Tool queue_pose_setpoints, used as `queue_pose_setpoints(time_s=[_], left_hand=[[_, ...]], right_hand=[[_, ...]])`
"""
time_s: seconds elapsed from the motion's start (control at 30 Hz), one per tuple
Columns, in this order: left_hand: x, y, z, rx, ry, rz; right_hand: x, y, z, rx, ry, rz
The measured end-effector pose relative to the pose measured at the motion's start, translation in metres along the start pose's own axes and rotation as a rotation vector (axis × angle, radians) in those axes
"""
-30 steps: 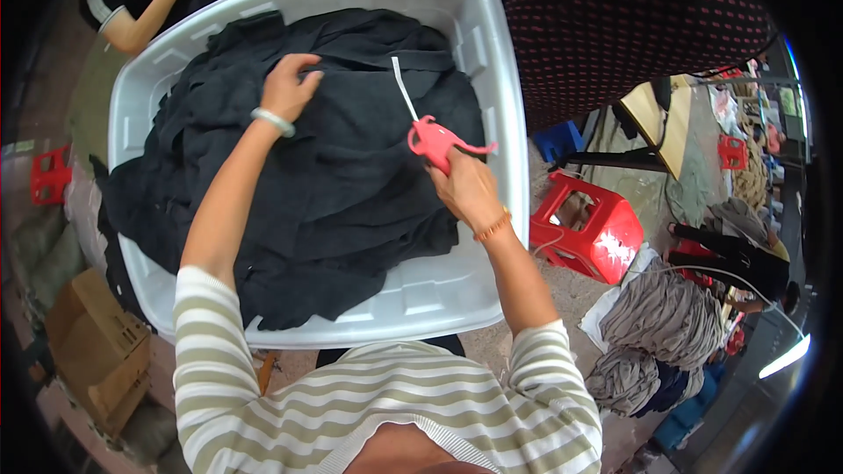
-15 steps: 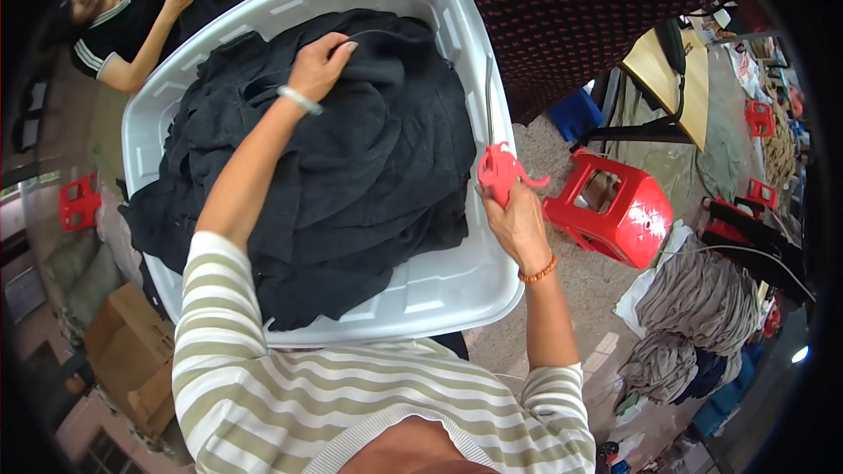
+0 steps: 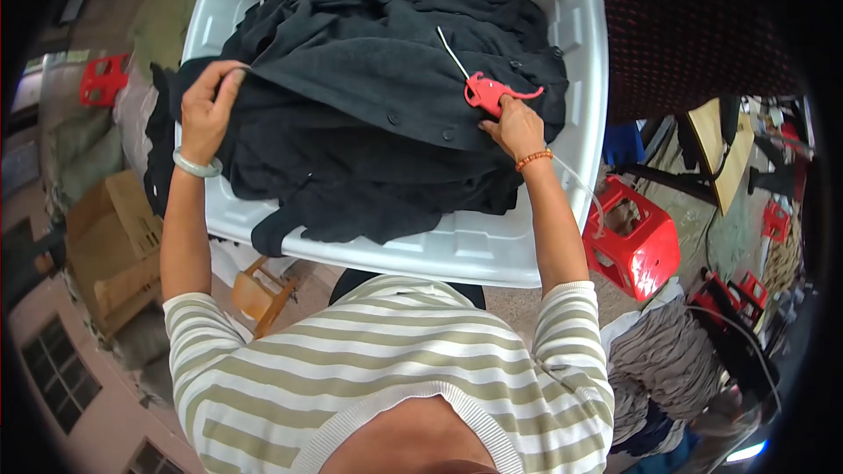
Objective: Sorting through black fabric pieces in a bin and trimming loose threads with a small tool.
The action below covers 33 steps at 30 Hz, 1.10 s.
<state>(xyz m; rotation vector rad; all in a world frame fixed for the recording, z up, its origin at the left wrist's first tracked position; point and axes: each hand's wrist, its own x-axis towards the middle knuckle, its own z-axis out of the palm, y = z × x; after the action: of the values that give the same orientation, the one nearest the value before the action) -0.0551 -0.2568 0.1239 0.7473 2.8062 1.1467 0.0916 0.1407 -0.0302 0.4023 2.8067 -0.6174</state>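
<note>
A black buttoned garment (image 3: 351,79) lies spread over a heap of dark clothes in a large white plastic tub (image 3: 395,254). Pinched in my left hand (image 3: 209,114) is the garment's edge, pulled out toward the tub's left side. My right hand (image 3: 516,130) grips a red air blow gun (image 3: 488,95) with a thin metal nozzle. The nozzle points up and to the left, over the cloth. A pale air hose (image 3: 580,183) trails from below this hand across the tub's right rim. Dark buttons (image 3: 448,134) show along the garment's front.
A red plastic stool (image 3: 645,241) stands right of the tub. Grey-brown cloth (image 3: 672,360) is piled at the lower right. On the left are an open cardboard box (image 3: 110,254) and another red stool (image 3: 104,81). A wooden stool (image 3: 259,297) is near the tub's front left.
My left hand has moved left, drawing the garment's edge out across the heap. My right hand has brought the blow gun from the tub's right rim to over the cloth. The view has shifted.
</note>
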Motion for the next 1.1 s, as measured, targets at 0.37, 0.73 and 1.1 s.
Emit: queue_pose_setpoints(time_s=[0.37,0.73,1.1], left_hand=[[0.125,-0.11,-0.056,0.429,0.869,0.088],[-0.021,-0.063,0.17,0.342,0.033,0.124],[-0.017,-0.104,0.208,0.336,-0.048,0.098]], right_hand=[[-0.023,-0.106,-0.044,0.512,-0.431,-0.04],[-0.08,-0.073,-0.014,-0.353,0.38,-0.234],[-0.043,-0.143,0.004,-0.051,0.192,-0.437]])
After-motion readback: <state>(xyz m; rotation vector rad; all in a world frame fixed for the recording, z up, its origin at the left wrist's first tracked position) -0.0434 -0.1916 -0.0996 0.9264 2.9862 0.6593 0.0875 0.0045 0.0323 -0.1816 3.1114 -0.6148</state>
